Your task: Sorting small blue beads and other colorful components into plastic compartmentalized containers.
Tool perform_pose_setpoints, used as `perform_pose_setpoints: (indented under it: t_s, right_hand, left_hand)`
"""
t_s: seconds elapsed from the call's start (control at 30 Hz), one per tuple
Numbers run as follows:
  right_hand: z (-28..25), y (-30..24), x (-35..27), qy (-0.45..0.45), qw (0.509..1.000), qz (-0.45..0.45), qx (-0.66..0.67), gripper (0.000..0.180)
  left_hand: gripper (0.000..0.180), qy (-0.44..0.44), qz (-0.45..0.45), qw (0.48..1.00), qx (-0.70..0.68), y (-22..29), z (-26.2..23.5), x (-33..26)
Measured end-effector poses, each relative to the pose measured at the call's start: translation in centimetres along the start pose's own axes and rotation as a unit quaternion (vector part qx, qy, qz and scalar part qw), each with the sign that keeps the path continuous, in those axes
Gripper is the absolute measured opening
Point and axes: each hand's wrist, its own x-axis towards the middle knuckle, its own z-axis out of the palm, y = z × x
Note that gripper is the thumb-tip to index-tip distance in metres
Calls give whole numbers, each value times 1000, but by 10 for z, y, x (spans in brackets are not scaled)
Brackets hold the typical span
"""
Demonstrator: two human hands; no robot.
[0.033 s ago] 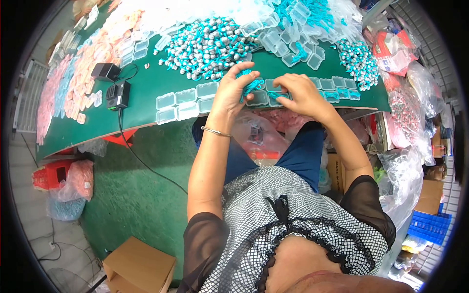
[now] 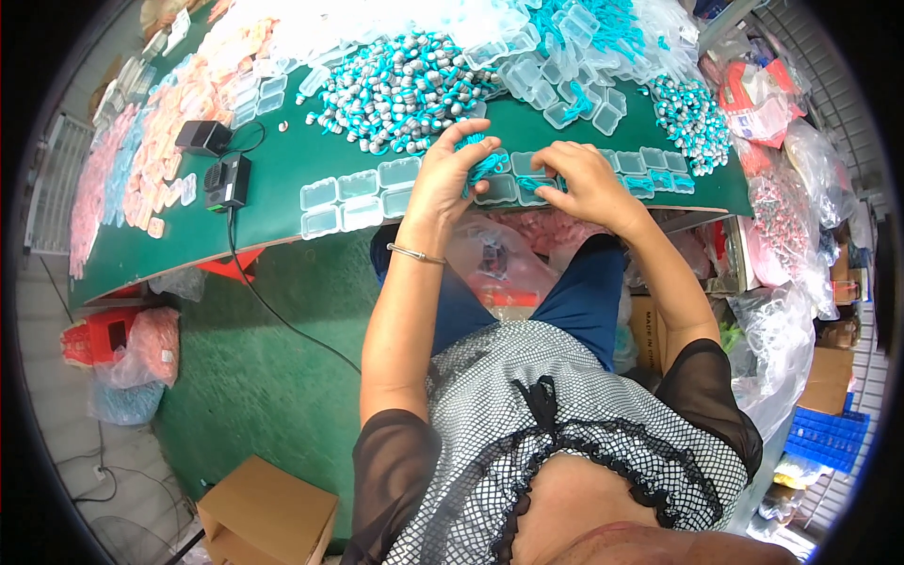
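My left hand (image 2: 450, 174) is raised over the table's front edge, fingers curled around a bunch of teal cords (image 2: 486, 168). To its right, my right hand (image 2: 591, 186) hovers low over a row of small clear plastic boxes (image 2: 503, 191), thumb and bent fingers apart. Between and below those fingertips lies a teal cord bundle (image 2: 530, 184) in one of the boxes. More boxes with teal pieces (image 2: 661, 181) stand right of that hand. Left of my left hand is a block of lidless clear boxes (image 2: 358, 185) with nothing in them.
A big heap of grey-and-teal pieces (image 2: 400, 89) lies beyond my hands, with loose clear boxes (image 2: 546, 89) beside it. A smaller heap (image 2: 692, 122) sits at the right. A black corded device (image 2: 227, 183) stands at the left, near peach-coloured pieces (image 2: 160, 179). A cardboard box (image 2: 268, 513) is on the floor.
My right hand has shifted very slightly to the right over the boxes. My left hand stays in place with the teal cords.
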Motion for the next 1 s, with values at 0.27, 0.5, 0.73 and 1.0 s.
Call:
perform_pose_setpoints:
  t_s: [0.27,0.5,0.73,1.0]
  right_hand:
    - [10,9,0,49,992,-93,-73,21]
    - [10,11,-1,42,993,-104,-35,17]
    - [15,14,1,55,993,-102,-25,16]
    - [3,13,5,45,995,-63,62,18]
  left_hand:
    - [35,-40,9,997,68,3,5,-3]
    - [35,-26,18,995,95,5,5,-3]
    - [34,-8,12,998,65,4,4,-3]
    - [35,8,-3,1000,0,8,-3,0]
